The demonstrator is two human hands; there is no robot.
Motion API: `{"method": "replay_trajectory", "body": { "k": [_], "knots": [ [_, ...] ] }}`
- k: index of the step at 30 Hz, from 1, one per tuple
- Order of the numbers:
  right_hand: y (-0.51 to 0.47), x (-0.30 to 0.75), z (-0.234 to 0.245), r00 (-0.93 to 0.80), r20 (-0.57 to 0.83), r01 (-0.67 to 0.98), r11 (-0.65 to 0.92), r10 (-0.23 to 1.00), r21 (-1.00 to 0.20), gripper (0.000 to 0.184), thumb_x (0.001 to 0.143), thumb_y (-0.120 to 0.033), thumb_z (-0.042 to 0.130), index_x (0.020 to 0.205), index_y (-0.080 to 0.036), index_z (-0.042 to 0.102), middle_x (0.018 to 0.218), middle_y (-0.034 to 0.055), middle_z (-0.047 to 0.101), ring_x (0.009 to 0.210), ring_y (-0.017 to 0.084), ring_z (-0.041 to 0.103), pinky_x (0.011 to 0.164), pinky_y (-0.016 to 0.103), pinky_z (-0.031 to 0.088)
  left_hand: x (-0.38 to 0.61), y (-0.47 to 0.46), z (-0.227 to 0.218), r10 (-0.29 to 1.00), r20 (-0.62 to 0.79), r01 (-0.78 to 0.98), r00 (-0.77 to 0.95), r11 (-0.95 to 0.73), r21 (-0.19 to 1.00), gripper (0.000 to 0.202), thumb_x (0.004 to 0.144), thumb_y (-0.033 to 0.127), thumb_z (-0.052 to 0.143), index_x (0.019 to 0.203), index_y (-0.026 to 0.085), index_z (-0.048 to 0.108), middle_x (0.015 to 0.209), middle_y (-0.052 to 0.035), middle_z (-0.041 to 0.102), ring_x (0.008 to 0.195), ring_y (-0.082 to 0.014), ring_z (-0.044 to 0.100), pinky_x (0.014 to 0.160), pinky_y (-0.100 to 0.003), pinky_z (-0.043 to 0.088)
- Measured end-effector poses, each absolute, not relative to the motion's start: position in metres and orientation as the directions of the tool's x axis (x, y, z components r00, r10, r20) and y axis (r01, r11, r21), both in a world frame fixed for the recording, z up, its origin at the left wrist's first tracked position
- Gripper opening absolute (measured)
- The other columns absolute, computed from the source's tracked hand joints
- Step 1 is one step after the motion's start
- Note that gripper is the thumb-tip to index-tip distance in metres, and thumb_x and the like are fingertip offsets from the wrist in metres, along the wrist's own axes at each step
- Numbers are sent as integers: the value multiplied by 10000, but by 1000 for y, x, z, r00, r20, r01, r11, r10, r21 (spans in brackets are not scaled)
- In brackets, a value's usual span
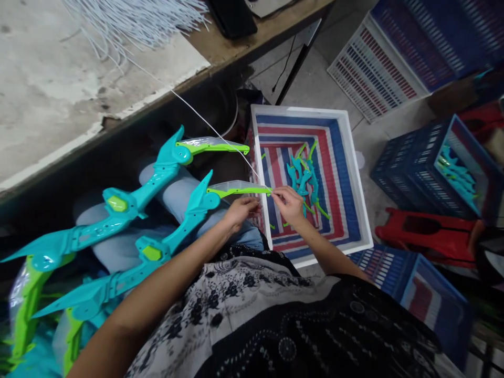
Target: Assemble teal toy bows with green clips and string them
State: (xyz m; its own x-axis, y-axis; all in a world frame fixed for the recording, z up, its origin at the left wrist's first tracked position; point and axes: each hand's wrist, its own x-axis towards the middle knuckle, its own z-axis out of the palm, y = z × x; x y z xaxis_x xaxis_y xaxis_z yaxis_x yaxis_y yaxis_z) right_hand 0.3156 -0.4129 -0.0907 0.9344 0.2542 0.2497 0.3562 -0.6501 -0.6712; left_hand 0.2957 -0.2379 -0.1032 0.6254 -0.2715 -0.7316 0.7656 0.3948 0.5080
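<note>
Two turquoise toy bows with lime-green limb ends rest across my lap. The nearer toy bow (179, 231) points its right green tip toward my hands; the farther toy bow (144, 194) lies alongside it. My right hand (289, 203) pinches a white string (207, 122) right at the nearer bow's tip. From there the string slants up to the table. Just below that tip is my left hand (240, 212), its fingers closed together; what they hold, if anything, is hidden.
A bundle of white strings (142, 23) lies on the worn tabletop (43, 94) beside a black object (232, 18). A white-rimmed crate (352, 152) with a striped lining holds several bows. Blue crates (409, 163) and a red stool-like object (427, 233) stand right. More bows pile up lower left.
</note>
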Motion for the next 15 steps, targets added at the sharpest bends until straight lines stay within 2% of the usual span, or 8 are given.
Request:
{"method": "replay_trajectory", "body": {
  "k": [3,5,8,11,13,15],
  "knots": [
    [-414,317,-100,933,251,359,-641,257,-679,138,877,-272,553,831,-208,667,939,72,689,924,197,626,832,384,509,304,-246,-114,-379,-677,772,631,399,496,156,759,138,666,912,116,639,787,-61,675,695,-131,637,673,-262,506],
    [-415,320,-107,931,243,363,-632,272,-685,120,865,-282,567,852,-208,661,1060,88,669,1034,217,594,894,424,487,312,-254,-121,-417,-644,767,641,366,527,155,745,172,699,877,112,644,812,-68,683,731,-133,641,723,-273,506],
    [-419,324,-113,906,204,401,-602,370,-691,127,866,-290,570,936,-208,636,1073,87,667,1061,224,586,911,440,485,320,-264,-125,-364,-636,730,680,259,632,110,763,207,685,797,112,641,741,-47,664,673,-117,614,722,-274,494],
    [-426,326,-113,889,184,428,-616,420,-662,221,877,-302,567,1075,-208,599,1037,87,668,1030,224,601,901,431,501,313,-248,-110,-327,-646,710,689,130,692,193,783,236,644,633,119,610,578,-25,594,526,-109,530,593,-252,445],
    [-431,325,-111,886,186,438,-636,425,-635,374,879,-307,572,1238,-214,522,1060,92,664,1050,228,606,923,430,500,293,-212,-86,-302,-623,652,721,-9,758,257,778,270,637,562,139,594,525,-13,556,487,-105,470,546,-238,396],
    [-436,324,-109,882,189,450,-652,432,-611,554,877,-311,583,1387,-225,384,1083,93,663,1072,235,610,950,440,493,258,-154,-59,-261,-560,486,787,-298,822,296,809,362,582,579,176,605,559,-6,573,527,-124,483,551,-236,391]
  ]
}}
